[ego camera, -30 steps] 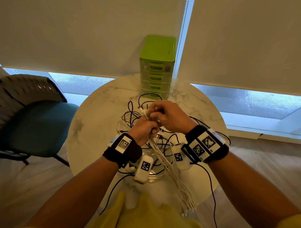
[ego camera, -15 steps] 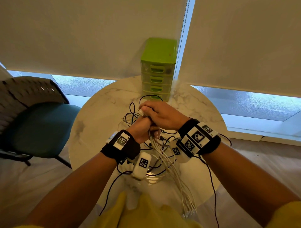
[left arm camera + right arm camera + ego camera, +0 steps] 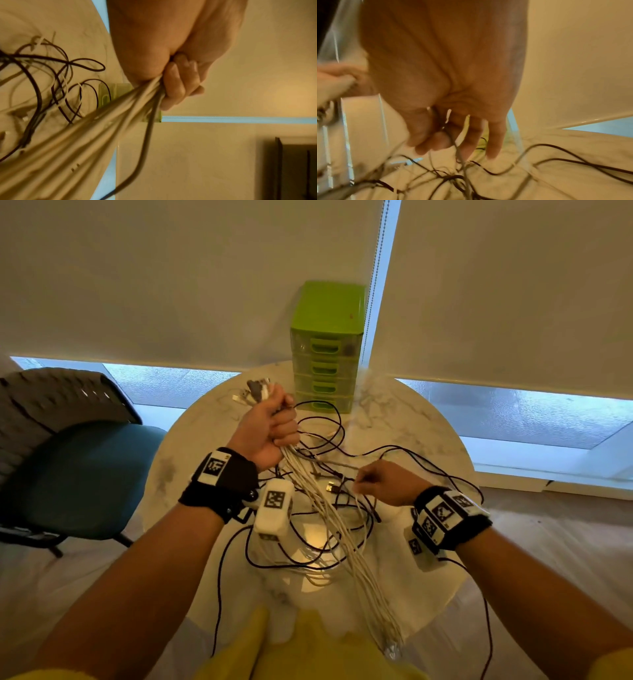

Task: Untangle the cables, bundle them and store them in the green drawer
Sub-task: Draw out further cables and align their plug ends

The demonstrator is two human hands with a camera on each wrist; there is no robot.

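My left hand (image 3: 270, 429) is raised over the table and grips a thick bundle of white cables (image 3: 329, 518); their plugs (image 3: 257, 392) stick out above the fist, and the strands trail down past the table's near edge. The left wrist view shows the fingers (image 3: 178, 83) curled round that bundle (image 3: 85, 135). My right hand (image 3: 380, 481) sits lower at the right and pinches a thin white cable (image 3: 460, 155) between thumb and fingers. Loose black cables (image 3: 342, 440) lie tangled on the table. The green drawer unit (image 3: 327, 347) stands at the far edge, all drawers closed.
The round marble table (image 3: 411, 422) stands before a window with lowered blinds (image 3: 513, 285). A chair with a teal seat (image 3: 78, 474) is close on the left. Black leads from my wrist cameras hang off the table's near edge.
My hands have come apart. The left one rose up and left with the white bundle; the right one let go of it and dropped to the right onto a single thin cable.
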